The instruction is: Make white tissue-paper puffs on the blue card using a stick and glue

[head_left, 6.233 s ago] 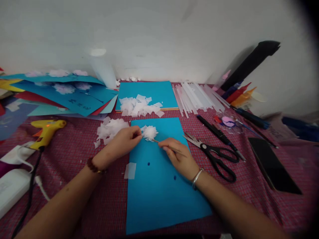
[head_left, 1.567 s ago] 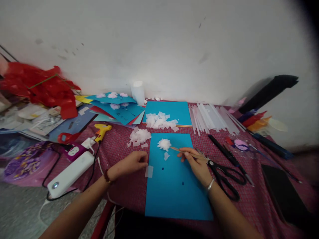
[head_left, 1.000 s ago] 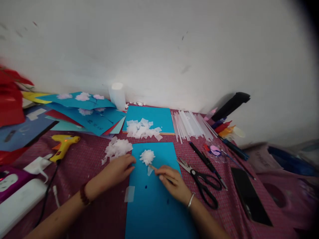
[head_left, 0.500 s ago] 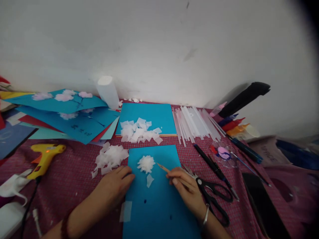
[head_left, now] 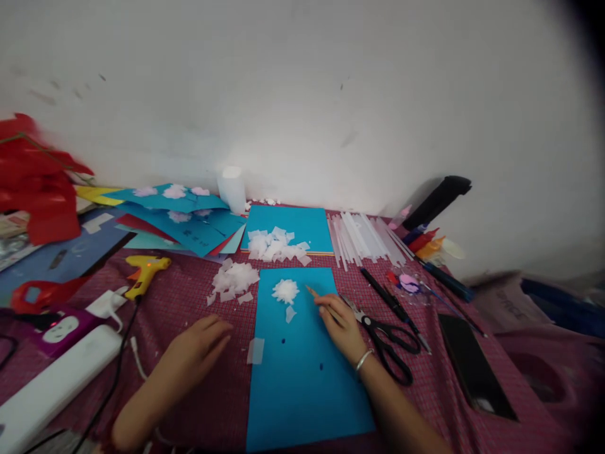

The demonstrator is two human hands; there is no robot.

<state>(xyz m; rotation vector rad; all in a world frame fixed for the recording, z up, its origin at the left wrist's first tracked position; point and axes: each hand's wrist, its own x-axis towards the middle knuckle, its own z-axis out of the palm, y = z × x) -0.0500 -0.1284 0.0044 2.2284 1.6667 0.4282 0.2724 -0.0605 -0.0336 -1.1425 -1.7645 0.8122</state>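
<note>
Your right hand (head_left: 341, 323) is pinched on a wooden stick (head_left: 316, 295). Its tip stops just short of the white tissue tuft (head_left: 285, 291) on the blue card (head_left: 302, 391). Scissors (head_left: 388, 334) sit just right of that grip. Your left hand (head_left: 196, 345) lies loose and empty on the red checked cloth (head_left: 189, 296), with a tissue square (head_left: 256, 350) just beyond its fingertips.

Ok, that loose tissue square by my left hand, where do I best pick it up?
Probably its left edge, coming from the left: the tissue square lies flat across the edge of the blue sheet, that side nearest your left hand, so pinch it there.
</note>
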